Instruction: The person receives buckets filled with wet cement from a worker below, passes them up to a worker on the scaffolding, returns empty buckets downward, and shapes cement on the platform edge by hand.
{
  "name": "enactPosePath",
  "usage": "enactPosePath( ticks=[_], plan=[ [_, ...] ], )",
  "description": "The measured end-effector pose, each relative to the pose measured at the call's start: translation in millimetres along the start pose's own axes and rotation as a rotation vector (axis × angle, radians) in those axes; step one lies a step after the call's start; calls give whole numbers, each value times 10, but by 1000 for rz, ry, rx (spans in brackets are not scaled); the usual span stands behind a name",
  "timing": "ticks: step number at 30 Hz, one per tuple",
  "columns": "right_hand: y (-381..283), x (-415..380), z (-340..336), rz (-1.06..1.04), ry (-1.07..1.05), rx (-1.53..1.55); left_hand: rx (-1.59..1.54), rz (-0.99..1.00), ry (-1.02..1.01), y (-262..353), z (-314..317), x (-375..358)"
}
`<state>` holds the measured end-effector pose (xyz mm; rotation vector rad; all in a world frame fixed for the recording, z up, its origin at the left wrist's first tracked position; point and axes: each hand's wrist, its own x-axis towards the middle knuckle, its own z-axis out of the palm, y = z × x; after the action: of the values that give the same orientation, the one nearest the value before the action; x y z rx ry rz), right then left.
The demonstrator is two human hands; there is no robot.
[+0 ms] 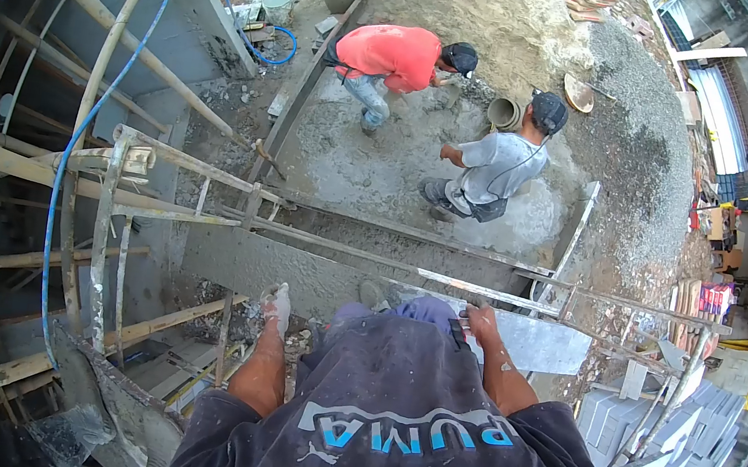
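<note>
In the head view, the wearer's left hand (276, 306), coated in pale cement, is at the near edge of a long, flat grey board (292, 272) smeared with cement, toward the board's left part. Its fingers look partly bent, but whether they grip the edge cannot be told. The right hand (481, 319) is at the board's right part, fingers curled down by its far edge; whether it is closed on the board or on something beside it is unclear.

The board runs crosswise in front of the wearer's dark PUMA shirt (404, 429), its right end bare and paler. The wearer's purple-blue trousers (425, 311) show between the hands, over the board's near edge. Just beyond the board, a thin, cement-splashed pole (371, 257) runs roughly alongside it.

Farther off lies wet grey concrete (337, 157), bordered on the left by a long timber form (303, 95). On it, a person in a red shirt (390, 52) bends forward near a person in a grey shirt (503, 164), who is beside a round grey bucket (504, 113). A blue hose (68, 162) loops over bamboo poles (92, 98) at left, and stacked grey blocks (620, 421) sit at lower right.
</note>
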<state>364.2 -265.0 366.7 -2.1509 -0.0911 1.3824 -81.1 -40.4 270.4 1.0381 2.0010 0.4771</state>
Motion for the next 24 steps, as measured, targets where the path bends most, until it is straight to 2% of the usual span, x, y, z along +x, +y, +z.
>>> enactPosePath(
  ticks=[8, 13, 16, 24],
  plan=[
    [42, -3, 30, -30, -8, 27, -17, -38, -15, -49, -25, -27],
    [28, -55, 14, -23, -16, 53, 39, -62, -9, 319, -117, -292],
    [39, -76, -6, -33, -14, 70, 5, -68, -31, 90, 2, -123],
    [28, -136, -16, 14, 11, 45, 62, 36, -34, -53, 88, -40]
  ],
)
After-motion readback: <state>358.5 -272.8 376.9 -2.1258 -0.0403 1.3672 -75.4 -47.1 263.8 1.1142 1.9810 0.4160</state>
